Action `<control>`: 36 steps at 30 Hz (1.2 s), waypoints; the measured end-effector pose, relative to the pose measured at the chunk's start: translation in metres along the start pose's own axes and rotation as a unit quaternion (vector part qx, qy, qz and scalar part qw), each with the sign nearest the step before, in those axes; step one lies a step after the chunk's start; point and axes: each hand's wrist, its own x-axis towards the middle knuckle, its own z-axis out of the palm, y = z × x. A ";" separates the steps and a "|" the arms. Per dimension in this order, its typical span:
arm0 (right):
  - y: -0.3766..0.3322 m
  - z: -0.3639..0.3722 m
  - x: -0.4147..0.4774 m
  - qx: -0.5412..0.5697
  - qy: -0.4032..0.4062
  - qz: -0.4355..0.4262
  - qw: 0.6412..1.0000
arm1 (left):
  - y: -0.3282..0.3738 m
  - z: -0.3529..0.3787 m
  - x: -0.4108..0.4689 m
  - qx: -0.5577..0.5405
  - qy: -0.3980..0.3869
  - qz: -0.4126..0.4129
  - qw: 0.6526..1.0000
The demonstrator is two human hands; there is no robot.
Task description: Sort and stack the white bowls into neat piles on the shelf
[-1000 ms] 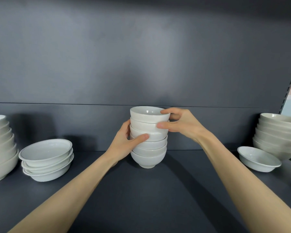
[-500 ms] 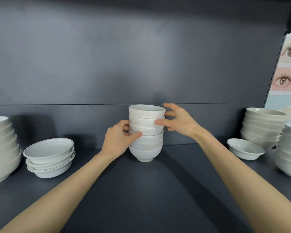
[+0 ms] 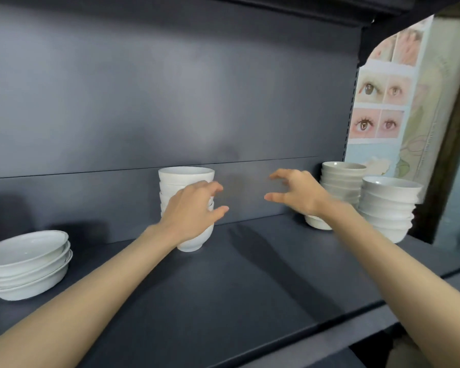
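Note:
A pile of several small deep white bowls (image 3: 186, 176) stands upright at the back middle of the dark shelf (image 3: 223, 288). My left hand (image 3: 194, 208) hovers in front of the pile's lower half, fingers loosely bent and pointing right, gripping nothing. My right hand (image 3: 295, 192) hangs in the air to the right of the pile, apart from it, with fingers spread and curved around nothing. Part of the pile is hidden behind my left hand.
Three shallow white bowls (image 3: 27, 261) sit stacked at the left. At the right stand a tall greyish bowl pile (image 3: 340, 179), a larger white bowl pile (image 3: 388, 203) near the shelf end, and a single low bowl (image 3: 316, 223) behind my right wrist.
Both hands have let go of the small bowl pile. My right hand has moved away to the right, and the view has swung right and tilted.

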 end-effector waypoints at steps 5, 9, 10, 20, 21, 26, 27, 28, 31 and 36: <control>0.025 -0.051 -0.027 -0.105 0.053 0.016 0.993 | 0.048 -0.003 0.032 0.074 0.009 0.103 0.992; 0.049 -0.085 -0.051 -0.141 0.091 0.033 0.985 | 0.087 0.005 0.049 0.100 0.019 0.153 0.983; 0.056 -0.092 -0.057 -0.143 0.098 0.037 0.984 | 0.096 0.009 0.051 0.100 0.019 0.161 0.982; 0.155 -0.144 -0.104 -0.143 0.094 0.063 0.983 | 0.186 0.071 0.062 0.063 -0.039 0.147 0.986; 0.166 -0.149 -0.106 -0.140 0.094 0.062 0.984 | 0.197 0.077 0.064 0.058 -0.043 0.141 0.987; 0.215 -0.160 -0.109 -0.098 0.084 0.058 0.990 | 0.238 0.116 0.066 0.000 -0.067 0.084 0.994; 0.225 -0.161 -0.109 -0.088 0.074 0.059 0.992 | 0.244 0.128 0.064 -0.016 -0.079 0.070 0.994; 0.236 -0.161 -0.109 -0.077 0.063 0.061 0.993 | 0.249 0.139 0.062 -0.033 -0.090 0.056 0.994; 0.262 -0.156 -0.101 -0.031 0.032 0.077 0.996 | 0.253 0.164 0.066 -0.082 -0.115 0.013 0.990; 0.289 -0.141 -0.079 0.072 0.011 0.099 0.992 | 0.254 0.199 0.081 -0.193 -0.139 -0.040 0.970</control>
